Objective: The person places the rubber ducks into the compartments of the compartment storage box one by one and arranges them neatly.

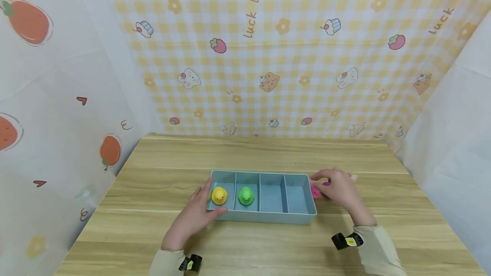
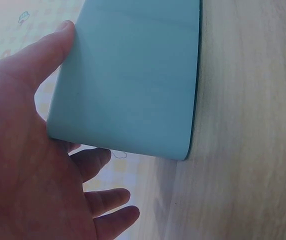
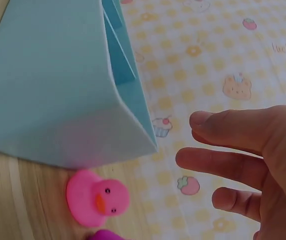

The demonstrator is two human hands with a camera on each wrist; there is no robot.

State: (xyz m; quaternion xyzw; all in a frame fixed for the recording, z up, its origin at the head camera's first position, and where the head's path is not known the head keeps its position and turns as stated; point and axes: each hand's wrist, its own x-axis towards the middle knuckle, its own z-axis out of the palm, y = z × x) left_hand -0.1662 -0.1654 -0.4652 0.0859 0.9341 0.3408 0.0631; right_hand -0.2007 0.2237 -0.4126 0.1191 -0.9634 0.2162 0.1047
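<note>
A long blue-grey divided box [image 1: 264, 216] lies across the wooden table. My left hand [image 1: 197, 214] is at its left end, thumb along the front rim and the other fingers extended by the left wall. A yellow rubber duck [image 1: 219, 196] sits in the leftmost compartment, and a green rubber duck [image 1: 246, 196] in the one beside it. My right hand [image 1: 337, 187] hovers by the right end, thumb and fingers apart. Below it, close to the box's end wall, is a pink rubber duck [image 3: 95, 197]. Part of a purple object [image 3: 105, 235] shows beside that duck.
Wooden tabletop [image 1: 268, 250] surrounds the box. A yellow checked cloth [image 1: 284, 63] hangs behind the table, and white cloth sheets [image 1: 50, 88] stand at the left and right. Each wrist carries a small black camera [image 1: 347, 240].
</note>
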